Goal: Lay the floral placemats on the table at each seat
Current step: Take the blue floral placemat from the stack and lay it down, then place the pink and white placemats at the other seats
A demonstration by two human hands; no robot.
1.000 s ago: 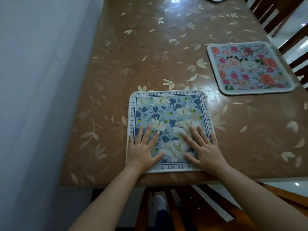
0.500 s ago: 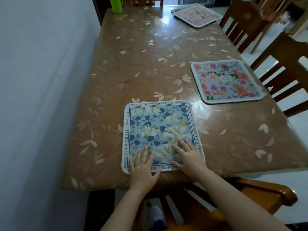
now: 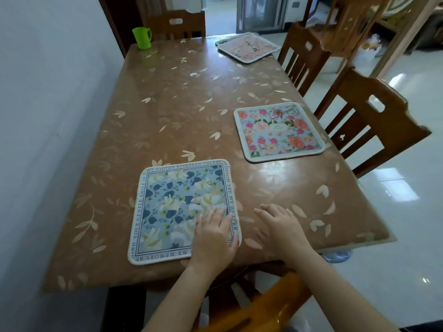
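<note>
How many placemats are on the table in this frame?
3. The blue floral placemat lies at the near edge under the left hand; the pink floral placemat at the right side; a third placemat at the far right corner. None seem hidden.

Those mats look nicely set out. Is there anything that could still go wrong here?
Possibly. The left hand lies flat on the blue floral placemat, whose near edge sits close to the table edge, so a drag could pull it over. The glossy table cover may let the pink floral placemat slip too. The far placemat lies askew by the far edge, easy to knock.
</note>
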